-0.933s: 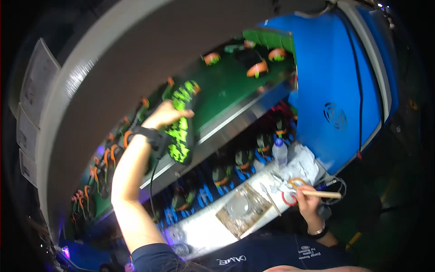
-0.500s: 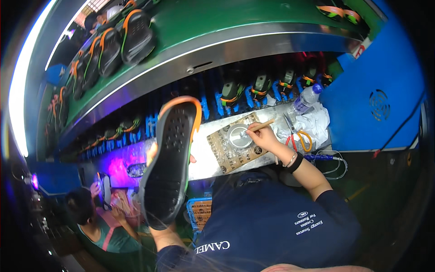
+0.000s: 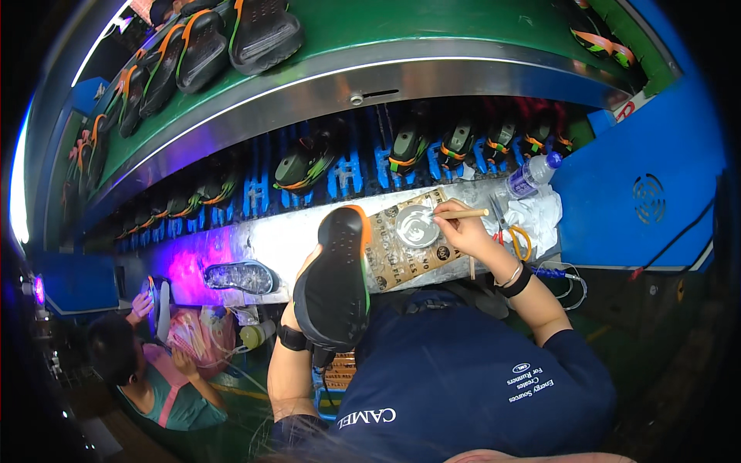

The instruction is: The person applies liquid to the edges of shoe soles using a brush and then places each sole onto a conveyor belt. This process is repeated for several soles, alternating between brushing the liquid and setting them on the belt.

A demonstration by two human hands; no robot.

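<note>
One round tin [image 3: 417, 226] holds pale glue.

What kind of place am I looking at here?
Most likely a shoe factory's assembly line. Rows of shoe soles ride a green conveyor, more sit on blue racks, and the left hand holds a black sole while the right hand dips a brush in a small tin.

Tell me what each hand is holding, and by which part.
The left hand holds a black shoe sole from underneath, near its heel end. The right hand grips a wooden-handled brush by its handle, tip in a round tin.
</note>
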